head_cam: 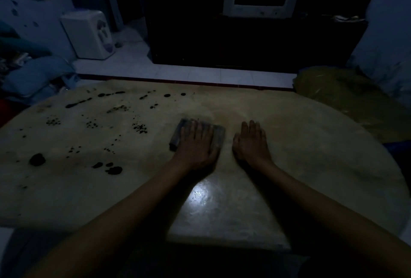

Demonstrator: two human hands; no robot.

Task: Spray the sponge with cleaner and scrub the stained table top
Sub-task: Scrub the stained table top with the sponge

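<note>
The scrubbing step looks to be in hand: the left hand [195, 144] lies flat with fingers straight over the sponge [219, 136], pressing it to the table top [311, 155] near the middle, while the right hand [251, 144] rests open and empty just beside it. The dark stains [93, 122] sit well off to the left, so the next move, I'd judge, calls for pushing the sponge that way.

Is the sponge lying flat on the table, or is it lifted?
Flat: the sponge lies on the table under the left hand, whose straight fingers press it down.
</note>
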